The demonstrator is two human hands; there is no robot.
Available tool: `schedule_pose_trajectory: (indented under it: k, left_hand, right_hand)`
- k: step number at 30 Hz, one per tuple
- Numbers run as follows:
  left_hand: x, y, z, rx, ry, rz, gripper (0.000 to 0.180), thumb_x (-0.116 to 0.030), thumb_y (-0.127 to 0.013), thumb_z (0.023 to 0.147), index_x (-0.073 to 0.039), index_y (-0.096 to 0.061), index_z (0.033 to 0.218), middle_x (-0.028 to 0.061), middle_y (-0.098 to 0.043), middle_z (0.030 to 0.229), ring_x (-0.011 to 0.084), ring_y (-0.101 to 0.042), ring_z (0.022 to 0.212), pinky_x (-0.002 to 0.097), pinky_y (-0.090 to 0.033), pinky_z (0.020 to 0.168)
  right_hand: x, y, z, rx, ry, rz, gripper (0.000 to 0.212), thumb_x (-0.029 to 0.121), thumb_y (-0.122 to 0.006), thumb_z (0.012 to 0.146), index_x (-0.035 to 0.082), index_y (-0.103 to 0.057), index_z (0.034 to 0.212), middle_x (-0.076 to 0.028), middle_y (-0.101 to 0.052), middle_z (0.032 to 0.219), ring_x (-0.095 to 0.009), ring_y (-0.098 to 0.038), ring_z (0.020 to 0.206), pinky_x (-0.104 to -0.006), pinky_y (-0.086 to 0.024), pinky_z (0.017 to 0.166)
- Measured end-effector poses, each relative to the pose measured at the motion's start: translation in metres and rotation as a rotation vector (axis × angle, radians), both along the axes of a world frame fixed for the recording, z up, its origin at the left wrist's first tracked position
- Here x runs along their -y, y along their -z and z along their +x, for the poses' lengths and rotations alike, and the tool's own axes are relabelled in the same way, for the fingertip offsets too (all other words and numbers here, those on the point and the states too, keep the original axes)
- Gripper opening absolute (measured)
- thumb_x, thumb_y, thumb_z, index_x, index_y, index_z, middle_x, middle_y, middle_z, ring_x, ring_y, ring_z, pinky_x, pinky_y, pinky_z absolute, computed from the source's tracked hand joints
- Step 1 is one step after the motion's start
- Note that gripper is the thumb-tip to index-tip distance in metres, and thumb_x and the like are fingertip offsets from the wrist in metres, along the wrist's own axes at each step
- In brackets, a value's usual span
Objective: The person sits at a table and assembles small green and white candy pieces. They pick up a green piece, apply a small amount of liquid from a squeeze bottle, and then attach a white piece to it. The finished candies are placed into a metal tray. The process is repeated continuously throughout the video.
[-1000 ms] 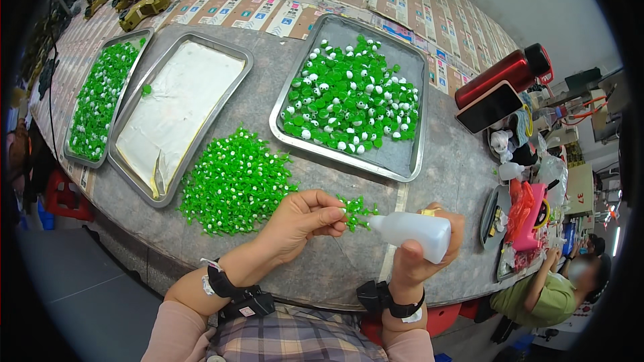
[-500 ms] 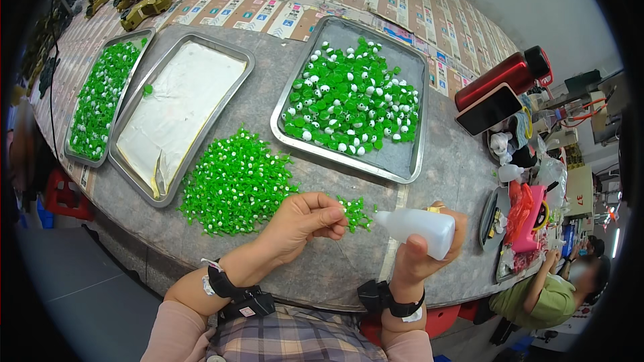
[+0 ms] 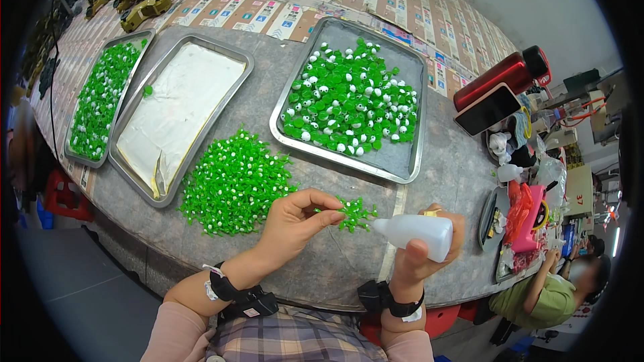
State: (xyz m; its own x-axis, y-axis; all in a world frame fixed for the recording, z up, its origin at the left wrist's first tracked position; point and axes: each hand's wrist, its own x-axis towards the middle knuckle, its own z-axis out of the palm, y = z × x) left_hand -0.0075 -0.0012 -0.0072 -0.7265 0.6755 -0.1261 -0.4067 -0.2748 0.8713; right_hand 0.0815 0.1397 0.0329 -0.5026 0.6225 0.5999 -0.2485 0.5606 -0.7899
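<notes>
My left hand (image 3: 290, 223) is closed in a pinch, thumb and index fingertips together at the edge of a small cluster of green plastic pieces (image 3: 357, 216). Whatever sits between those fingertips is too small to make out. In my right hand (image 3: 436, 255) a translucent white squeeze bottle (image 3: 419, 233) lies tilted on its side, its nozzle pointing left at the small cluster. Left of my left hand spreads a big heap of small green pieces with white spots (image 3: 235, 184), loose on the grey table covering.
A metal tray (image 3: 349, 164) of green-and-white balls stands behind my hands. To the left are a white-lined tray (image 3: 181, 100) and a narrow tray of green pieces (image 3: 100, 104). A red flask (image 3: 496, 80) and phone (image 3: 490, 109) are at right; a person (image 3: 550, 298) sits beyond.
My left hand's curled fingers have straightened into a fingertip pinch, with the wrist turned slightly. The bottle in my right hand has shifted very little.
</notes>
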Motion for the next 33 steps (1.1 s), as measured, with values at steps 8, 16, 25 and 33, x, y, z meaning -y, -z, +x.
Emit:
schedule_pose_trajectory:
  k: [8, 16, 25, 33]
  left_hand:
    - [0.0, 0.0, -0.001, 0.029, -0.03, -0.005, 0.01, -0.003, -0.056, 0.076, 0.0, -0.056, 0.085, 0.006, -0.059, 0.079, 0.0102, -0.056, 0.072, 0.0211, -0.045, 0.066]
    - [-0.002, -0.001, -0.002, 0.131, -0.042, 0.035, 0.01, -0.003, -0.055, 0.076, 0.001, -0.055, 0.086, 0.0065, -0.058, 0.076, 0.011, -0.056, 0.071, 0.0222, -0.046, 0.066]
    - [0.0, 0.0, -0.002, 0.146, -0.061, 0.026, 0.008, -0.002, -0.057, 0.074, 0.0, -0.055, 0.082, 0.0077, -0.058, 0.073, 0.0132, -0.057, 0.066, 0.0253, -0.049, 0.062]
    - [-0.001, 0.001, -0.005, 0.125, -0.031, 0.032, 0.01, -0.004, -0.055, 0.077, 0.001, -0.054, 0.086, 0.0071, -0.058, 0.076, 0.0114, -0.056, 0.07, 0.0227, -0.047, 0.065]
  right_hand:
    - [-0.033, -0.01, 0.003, -0.024, 0.151, -0.205, 0.04, 0.028, -0.066, 0.068, -0.001, -0.045, 0.086, -0.005, -0.048, 0.072, -0.013, -0.049, 0.062, -0.0257, -0.04, 0.058]
    - [-0.125, 0.047, 0.027, 0.407, 0.027, -0.394, 0.032, 0.003, -0.055, 0.074, -0.002, -0.042, 0.103, -0.01, -0.053, 0.098, -0.015, -0.051, 0.089, -0.025, -0.04, 0.075]
    - [-0.072, -0.02, -0.012, 0.512, 0.184, 0.472, 0.029, 0.004, -0.061, 0.066, 0.004, -0.052, 0.094, -0.009, -0.056, 0.087, -0.024, -0.052, 0.084, -0.03, -0.041, 0.07]
    - [-0.073, 0.035, -0.084, 0.714, -0.178, 0.565, 0.018, 0.003, -0.06, 0.064, 0.004, -0.052, 0.08, -0.01, -0.055, 0.077, -0.026, -0.053, 0.075, -0.0316, -0.042, 0.066]
